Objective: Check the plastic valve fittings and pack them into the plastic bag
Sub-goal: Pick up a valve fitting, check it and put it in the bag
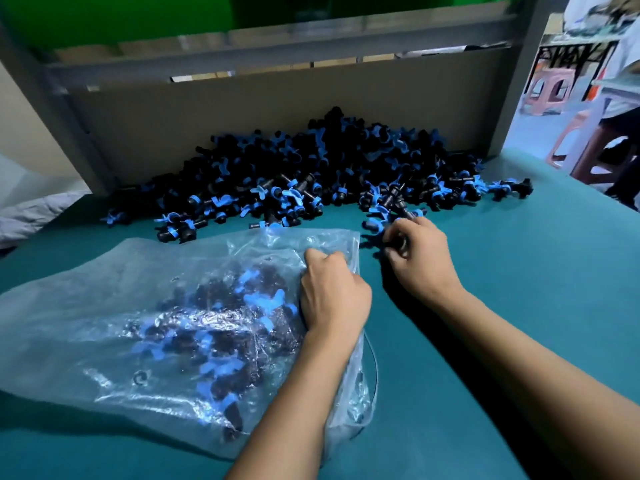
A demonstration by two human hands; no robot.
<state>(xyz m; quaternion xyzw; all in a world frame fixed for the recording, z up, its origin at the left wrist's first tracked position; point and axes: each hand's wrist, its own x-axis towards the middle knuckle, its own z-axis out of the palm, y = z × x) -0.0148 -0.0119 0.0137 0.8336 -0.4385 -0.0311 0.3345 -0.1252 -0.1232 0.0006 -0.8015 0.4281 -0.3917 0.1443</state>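
Teal table (pixel 519 306): plastic bag (pixel 104 306) partly filled; large fittings pile (pixel 311 168) remains far. Left hand (pixel 332 299) grips bag mouth; right hand (pixel 419 258) clutches fittings.

Glossy crinkled plastic bag (pixel 114 306) on matt tabletop (pixel 502 306)

You are in a factory packing workshop: a green table (pixel 485 306) holds a bulk heap of valve fittings (pixel 311 168) against cardboard backing (pixel 242 112), with plastic stools (pixel 547 91) far right.
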